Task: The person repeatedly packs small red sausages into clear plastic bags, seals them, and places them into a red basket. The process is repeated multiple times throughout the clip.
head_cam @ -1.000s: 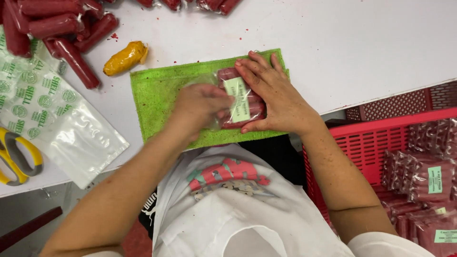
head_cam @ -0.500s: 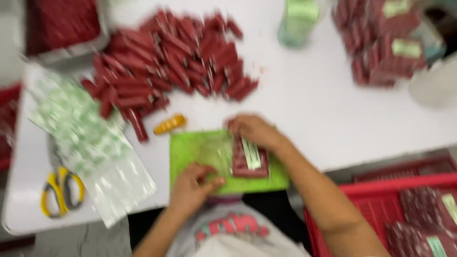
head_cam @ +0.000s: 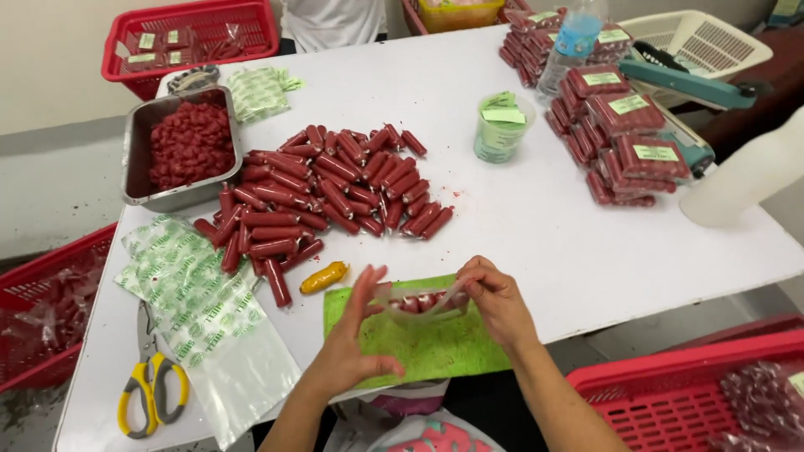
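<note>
**Over the green mat: a filled bag held between two hands**

Between both hands, a clear bag of red sausages [head_cam: 421, 303] hangs above the green mat [head_cam: 435, 347]. Right hand [head_cam: 500, 303] pinches its edge; left hand [head_cam: 356, 339] supports it, fingers spread. Beyond lies the sausage pile [head_cam: 327, 188]; left, yellow scissors [head_cam: 151, 387].

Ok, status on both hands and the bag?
Left hand open beside clear plastic bag of red sausages. Right hand pinching bag's edge. Above green cutting mat, nothing blocking.
</note>
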